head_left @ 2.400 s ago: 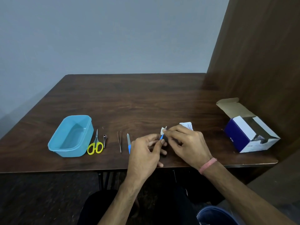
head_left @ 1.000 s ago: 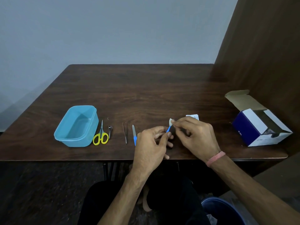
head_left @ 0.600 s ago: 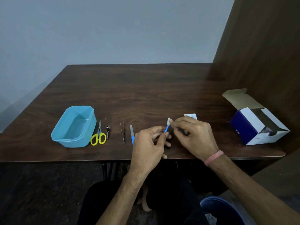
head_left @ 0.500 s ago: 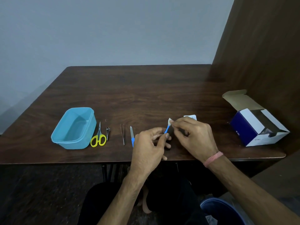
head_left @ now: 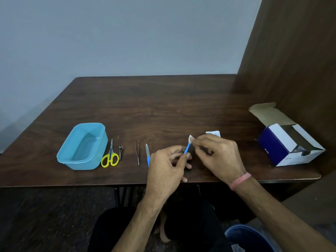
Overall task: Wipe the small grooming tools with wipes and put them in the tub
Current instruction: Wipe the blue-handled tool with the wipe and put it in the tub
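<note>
holding a thin blue tool (head_left: 187,149) over the front part of the brown table (head_left: 163,110), the left hand (head_left: 166,168) pinches its low end with thumb and first finger. the tool is long and thin. it leans up and away from the person, a bit to the right. its top end goes into a small white wipe (head_left: 190,138). the right hand (head_left: 217,157) pinches that wipe with curled fingers, so the wipe sits right on the tip of the tool. the tip is hidden, so i cannot tell what kind of tool it is.

the light blue tub (head_left: 82,146) sits on the left side of the table with its open top up. the inside looks bare, but it is a little hard to see. just beside the tub lie yellow scissors (head_left: 110,156), points facing away from the person. next comes a small nail clipper (head_left: 120,150), then thin tweezers (head_left: 137,152), then a nail file (head_left: 147,153) with a blue handle. they all lie in a row, long ways pointing away from the person. the file's handle end is partly behind the left hand.

a white packet (head_left: 214,133) lies flat just past the right hand. an open blue and white box (head_left: 289,142) sits near the right edge. both hands are close to the front edge. the back half of the table is wide and bare.
</note>
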